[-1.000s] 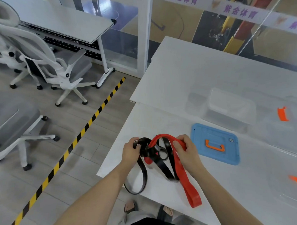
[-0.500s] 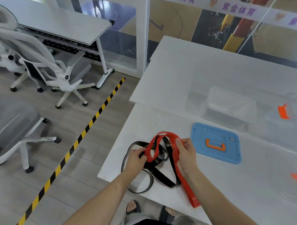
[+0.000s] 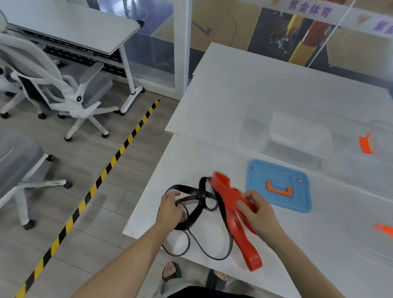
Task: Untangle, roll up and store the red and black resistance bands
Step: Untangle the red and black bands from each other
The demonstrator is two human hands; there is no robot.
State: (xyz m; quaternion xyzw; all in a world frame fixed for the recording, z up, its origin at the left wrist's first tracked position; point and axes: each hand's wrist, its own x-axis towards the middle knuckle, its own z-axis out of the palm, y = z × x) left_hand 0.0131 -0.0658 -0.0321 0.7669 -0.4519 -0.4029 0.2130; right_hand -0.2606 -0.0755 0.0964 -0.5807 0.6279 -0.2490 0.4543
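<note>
Red band (image 3: 226, 192): near end flat on the surface (image 3: 306, 245), close to the front edge. Black band (image 3: 203, 193): loops droop over that edge. Left hand (image 3: 169, 207) grip curled round a black loop. Right hand (image 3: 258, 211) grip pinching the red band mid-length, far end raised, blurred. Bands touch between the hands. Blue lid (image 3: 280, 204) just beyond the right hand, clear box (image 3: 299, 134) farther back.

Open table (image 3: 245, 98) runs far back and to the right. The blue lid (image 3: 280, 204) lies flat just past the right hand (image 3: 258, 211), with the clear box (image 3: 299, 134) standing behind it. Loops of the black band (image 3: 188, 188) sprawl over the near corner, beside the red band (image 3: 228, 194).
</note>
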